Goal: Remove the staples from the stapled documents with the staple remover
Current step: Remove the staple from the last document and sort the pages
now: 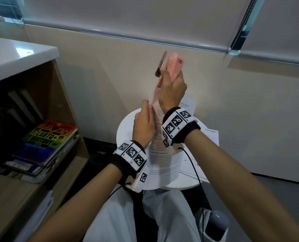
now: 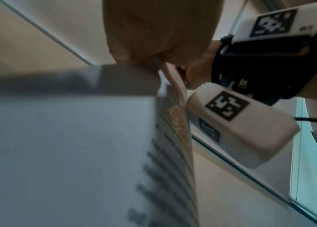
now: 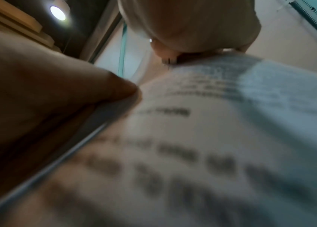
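Pink staple remover (image 1: pixel 173 67) gripped in right hand (image 1: pixel 171 89)

Pink staple remover (image 1: pixel 173 67) upright, metal lever tilted away, above round white stool (image 1: pixel 126 130); printed stapled document (image 1: pixel 164 154) raised on edge beneath it

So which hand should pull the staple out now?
Right. The right hand grips the pink staple remover at the document's top corner, while the left hand pinches the paper's edge, steadying it.
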{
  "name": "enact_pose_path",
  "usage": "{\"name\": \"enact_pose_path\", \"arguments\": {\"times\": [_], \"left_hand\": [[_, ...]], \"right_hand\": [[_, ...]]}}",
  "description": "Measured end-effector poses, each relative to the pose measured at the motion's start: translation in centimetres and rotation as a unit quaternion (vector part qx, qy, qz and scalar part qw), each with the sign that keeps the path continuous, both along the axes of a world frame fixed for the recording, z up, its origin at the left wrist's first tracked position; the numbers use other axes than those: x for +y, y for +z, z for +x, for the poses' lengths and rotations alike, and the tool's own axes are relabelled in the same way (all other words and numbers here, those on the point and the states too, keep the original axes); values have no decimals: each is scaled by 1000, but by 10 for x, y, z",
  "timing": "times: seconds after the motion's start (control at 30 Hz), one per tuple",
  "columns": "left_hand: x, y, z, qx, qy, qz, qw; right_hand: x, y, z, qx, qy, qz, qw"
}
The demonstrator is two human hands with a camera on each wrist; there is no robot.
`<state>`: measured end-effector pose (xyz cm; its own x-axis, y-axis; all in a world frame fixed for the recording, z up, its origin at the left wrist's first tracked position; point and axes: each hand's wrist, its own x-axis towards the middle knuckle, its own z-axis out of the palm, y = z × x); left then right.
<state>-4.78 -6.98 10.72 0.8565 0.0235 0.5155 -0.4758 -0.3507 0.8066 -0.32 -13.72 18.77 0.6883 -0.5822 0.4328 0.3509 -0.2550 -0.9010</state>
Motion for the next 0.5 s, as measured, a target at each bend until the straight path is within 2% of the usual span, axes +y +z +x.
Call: {"name": "enact_pose_path", "arguments": {"times": [0.1,0.27,0.4,0.5], "left_hand": [[1,4,-5,9,-17,-9,1000],[9,-12,-21,95,-138,-66,984],[18,-42,-24,127,-148,-104,975],[32,-55,-13,160,-154,-164,961]], "right_hand": [[0,0,0,-23,1,-10,1000],[-5,0,4,-40,7,16,999],[-17,-2,2,-3,7,31,999],[-43,-2,-3,19,-3,94,995]]}}
